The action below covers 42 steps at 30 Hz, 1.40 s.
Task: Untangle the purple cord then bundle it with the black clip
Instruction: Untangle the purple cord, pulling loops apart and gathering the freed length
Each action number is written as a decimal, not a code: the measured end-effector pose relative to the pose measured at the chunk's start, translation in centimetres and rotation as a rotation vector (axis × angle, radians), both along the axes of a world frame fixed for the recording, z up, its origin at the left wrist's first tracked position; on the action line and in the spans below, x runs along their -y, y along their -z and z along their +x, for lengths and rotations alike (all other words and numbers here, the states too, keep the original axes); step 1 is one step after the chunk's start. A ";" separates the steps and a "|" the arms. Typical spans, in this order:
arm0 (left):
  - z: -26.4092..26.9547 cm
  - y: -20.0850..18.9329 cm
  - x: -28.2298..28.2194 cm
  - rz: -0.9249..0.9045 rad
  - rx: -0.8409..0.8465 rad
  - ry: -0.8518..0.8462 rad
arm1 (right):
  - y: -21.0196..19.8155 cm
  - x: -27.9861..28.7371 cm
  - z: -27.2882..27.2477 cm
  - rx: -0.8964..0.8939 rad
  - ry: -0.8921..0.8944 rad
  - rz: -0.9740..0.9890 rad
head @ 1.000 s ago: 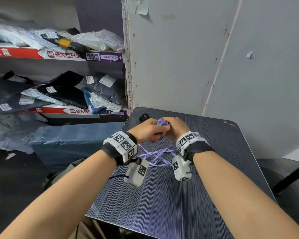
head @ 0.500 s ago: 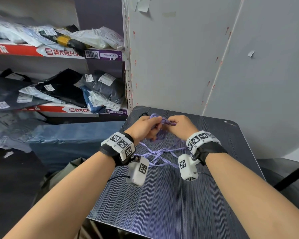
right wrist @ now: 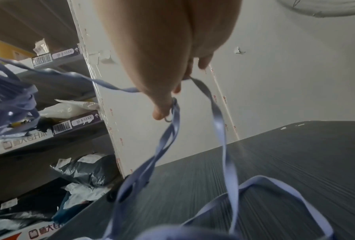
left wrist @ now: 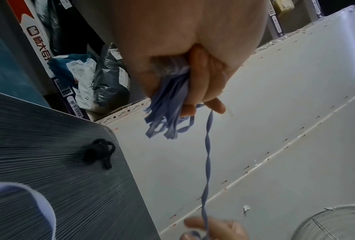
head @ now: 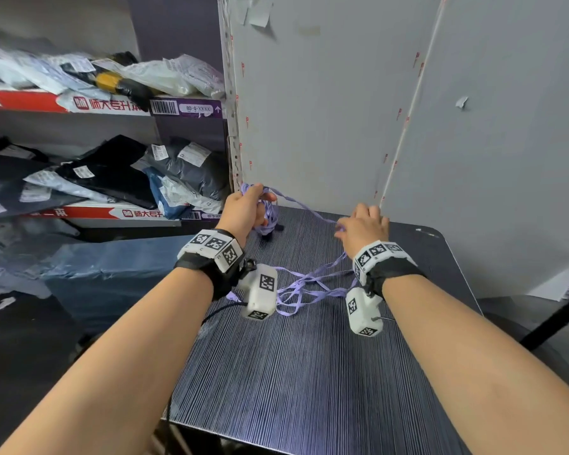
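Note:
The purple cord [head: 304,284] is a flat ribbon-like cord. My left hand [head: 247,210] is raised over the table's far left corner and grips a gathered bunch of its loops [left wrist: 168,112]. A single twisted strand [left wrist: 206,170] runs from that bunch across to my right hand [head: 362,226], which pinches it [right wrist: 177,104]. From the right hand more strands hang down to loose tangled loops [right wrist: 254,186] lying on the table between my wrists. The black clip [left wrist: 99,151] lies on the table near the far left corner, below my left hand, untouched.
The dark striped table [head: 309,372] stands against a white panel wall [head: 342,110]. Shelves [head: 96,106] with bagged parcels are to the left, beyond the table edge. A wire fan guard [left wrist: 336,224] shows at the right.
My hands, close together at the far edge a second ago, have moved apart. The left rose with the bunch of loops and the right drew a strand out to the right.

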<state>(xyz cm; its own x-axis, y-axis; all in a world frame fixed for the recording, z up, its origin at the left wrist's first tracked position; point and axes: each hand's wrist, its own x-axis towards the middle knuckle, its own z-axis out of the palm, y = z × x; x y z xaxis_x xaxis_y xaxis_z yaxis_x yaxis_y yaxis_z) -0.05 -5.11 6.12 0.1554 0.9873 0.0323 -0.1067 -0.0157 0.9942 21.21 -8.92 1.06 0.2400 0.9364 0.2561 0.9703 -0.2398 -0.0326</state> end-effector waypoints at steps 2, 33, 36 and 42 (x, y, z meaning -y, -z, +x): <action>0.0 -0.3 0.1 -0.008 0.016 -0.032 | -0.8 -0.2 -0.3 -0.108 -0.009 0.064; 1.2 -5.8 2.8 0.138 0.095 -0.029 | -10.0 2.6 -1.0 -0.270 -0.053 -0.031; 1.3 -6.0 3.1 0.133 0.114 -0.017 | -9.9 2.9 -1.1 -0.314 -0.050 -0.063; 1.2 -6.3 3.5 0.140 0.145 -0.007 | -11.0 3.6 -0.4 -0.420 -0.098 -0.026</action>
<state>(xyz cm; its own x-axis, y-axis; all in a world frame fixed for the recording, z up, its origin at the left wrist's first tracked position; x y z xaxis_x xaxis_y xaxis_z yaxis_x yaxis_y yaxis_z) 1.18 -8.57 12.43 0.1319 0.9728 0.1904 -0.2477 -0.1536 0.9566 20.86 -12.55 12.02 0.2283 0.9647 0.1313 0.8921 -0.1532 -0.4250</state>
